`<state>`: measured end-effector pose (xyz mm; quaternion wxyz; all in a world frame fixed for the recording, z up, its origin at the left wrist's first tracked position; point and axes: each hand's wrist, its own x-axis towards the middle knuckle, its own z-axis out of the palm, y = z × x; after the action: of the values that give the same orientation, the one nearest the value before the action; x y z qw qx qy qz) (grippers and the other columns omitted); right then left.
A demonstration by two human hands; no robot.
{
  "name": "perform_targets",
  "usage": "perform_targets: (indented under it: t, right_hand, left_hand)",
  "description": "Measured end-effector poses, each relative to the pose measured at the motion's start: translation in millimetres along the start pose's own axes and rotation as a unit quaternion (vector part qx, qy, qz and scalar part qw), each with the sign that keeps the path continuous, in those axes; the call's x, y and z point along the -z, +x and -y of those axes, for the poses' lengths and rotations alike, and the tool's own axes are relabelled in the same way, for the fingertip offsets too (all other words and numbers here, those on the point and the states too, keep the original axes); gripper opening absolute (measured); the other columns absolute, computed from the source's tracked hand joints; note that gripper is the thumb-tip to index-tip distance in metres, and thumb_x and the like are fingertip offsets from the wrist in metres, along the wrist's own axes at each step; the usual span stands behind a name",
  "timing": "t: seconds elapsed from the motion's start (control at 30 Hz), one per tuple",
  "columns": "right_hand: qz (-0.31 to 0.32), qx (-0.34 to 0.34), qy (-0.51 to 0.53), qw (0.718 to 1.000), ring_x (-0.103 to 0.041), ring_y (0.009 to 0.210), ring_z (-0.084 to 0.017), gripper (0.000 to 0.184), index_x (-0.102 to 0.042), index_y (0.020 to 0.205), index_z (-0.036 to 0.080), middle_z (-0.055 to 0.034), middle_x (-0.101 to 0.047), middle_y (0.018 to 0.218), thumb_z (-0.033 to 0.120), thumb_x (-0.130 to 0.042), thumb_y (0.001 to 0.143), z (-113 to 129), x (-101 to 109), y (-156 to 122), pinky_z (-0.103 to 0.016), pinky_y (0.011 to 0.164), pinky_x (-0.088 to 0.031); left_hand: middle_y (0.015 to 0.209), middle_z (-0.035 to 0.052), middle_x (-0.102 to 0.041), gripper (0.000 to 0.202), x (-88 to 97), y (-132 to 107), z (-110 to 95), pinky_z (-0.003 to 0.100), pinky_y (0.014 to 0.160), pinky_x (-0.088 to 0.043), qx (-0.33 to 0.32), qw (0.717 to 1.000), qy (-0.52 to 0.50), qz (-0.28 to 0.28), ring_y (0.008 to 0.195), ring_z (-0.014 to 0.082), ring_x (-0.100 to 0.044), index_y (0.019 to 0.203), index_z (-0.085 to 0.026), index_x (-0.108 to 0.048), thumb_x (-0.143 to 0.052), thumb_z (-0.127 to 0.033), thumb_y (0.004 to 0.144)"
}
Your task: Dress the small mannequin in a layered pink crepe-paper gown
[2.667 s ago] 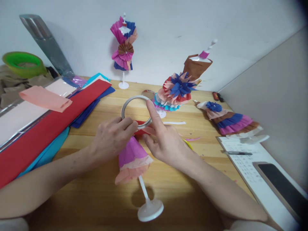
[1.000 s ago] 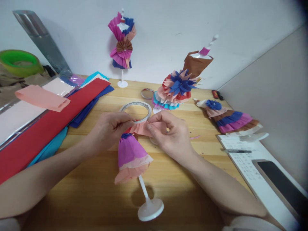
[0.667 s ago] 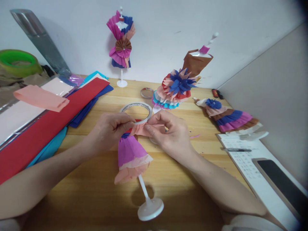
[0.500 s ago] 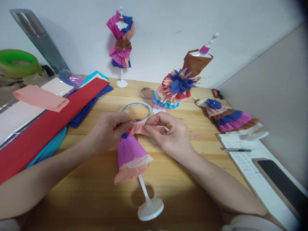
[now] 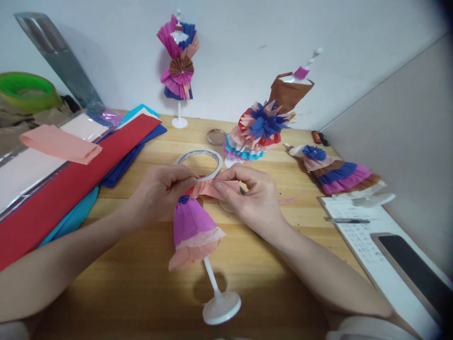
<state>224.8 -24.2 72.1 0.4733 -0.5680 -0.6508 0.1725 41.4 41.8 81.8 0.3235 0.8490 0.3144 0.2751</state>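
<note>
Between my two hands runs a peach crepe paper strip (image 5: 207,189), gathered in small pleats along a roll of tape (image 5: 218,165). My left hand (image 5: 164,191) is closed, its thumb and fingertips pinching the tape roll's near edge by the strip's left end. With thumb and forefinger, my right hand (image 5: 247,191) pinches the strip farther right; a flat length of it sticks out there. Just below is a small dress form in a purple crepe paper skirt (image 5: 191,219) with pale and peach ruffles, tilted, its white round base (image 5: 222,308) toward me. The hands partly hide its top.
Folded crepe paper, including a red sheet (image 5: 106,156) and a peach piece (image 5: 62,144), lies left. Dressed forms stand behind, one with a brown fan (image 5: 181,67), one with a blue flower (image 5: 266,120). At right are another paper dress (image 5: 345,174), a pen (image 5: 350,220) and a phone (image 5: 412,269).
My right fingers have shifted slightly on the peach strip, and more of its flat right end shows. The tape roll has tilted a little; my left hand stays almost still.
</note>
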Motion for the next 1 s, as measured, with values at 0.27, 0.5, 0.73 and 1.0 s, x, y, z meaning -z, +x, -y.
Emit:
perform_targets:
  t: [0.27, 0.5, 0.73, 1.0]
  right_hand:
    - [0.008, -0.034, 0.049, 0.998, -0.055, 0.056, -0.009, 0.01, -0.065, 0.069, 0.016, 0.001, -0.065, 0.064, 0.015, -0.059, 0.077, 2.3, -1.6, -1.7, -0.023, 0.054, -0.041]
    - [0.009, -0.076, 0.084, 0.993, -0.045, 0.047, -0.008, 0.011, -0.058, 0.069, 0.018, 0.0036, -0.057, 0.056, 0.023, -0.063, 0.076, 0.6, -4.3, -1.8, -0.022, 0.046, -0.036]
    - [0.01, -0.081, 0.078, 0.994, -0.046, 0.05, -0.009, 0.014, -0.052, 0.067, 0.019, 0.0044, -0.053, 0.055, 0.022, -0.063, 0.075, -0.7, -3.4, 0.9, -0.023, 0.049, -0.036]
    - [0.048, -0.068, 0.063, 0.995, -0.048, 0.049, -0.01, 0.015, -0.053, 0.088, 0.02, 0.0051, -0.058, 0.059, 0.017, -0.06, 0.074, -3.6, 0.8, 1.4, -0.024, 0.05, -0.037]
  left_hand:
    - [0.06, -0.0013, -0.058, 0.027, 0.9, -0.3, 0.9, 0.023, 0.054, -0.039, 0.016, 1.0, -0.016, 0.001, 0.058, 0.0106, -0.052, 0.063, -0.014, -0.061, -0.049, -0.022, 0.087]
    - [0.062, -0.0009, -0.06, 0.028, 0.9, -0.4, -0.3, 0.022, 0.056, -0.041, 0.011, 0.999, -0.036, 0.011, 0.06, 0.0107, -0.054, 0.063, -0.015, -0.061, -0.05, -0.022, 0.088]
    - [0.062, -0.0018, -0.059, 0.029, 1.2, -0.8, -0.8, 0.022, 0.056, -0.041, 0.001, 0.999, -0.043, 0.014, 0.059, 0.0098, -0.054, 0.063, -0.015, -0.061, -0.05, -0.022, 0.089]
    - [0.06, -0.0026, -0.06, 0.031, 7.1, 1.7, 1.7, 0.022, 0.057, -0.04, -0.043, 0.996, 0.009, 0.074, 0.058, 0.0093, -0.054, 0.064, -0.016, -0.062, -0.047, -0.022, 0.09]
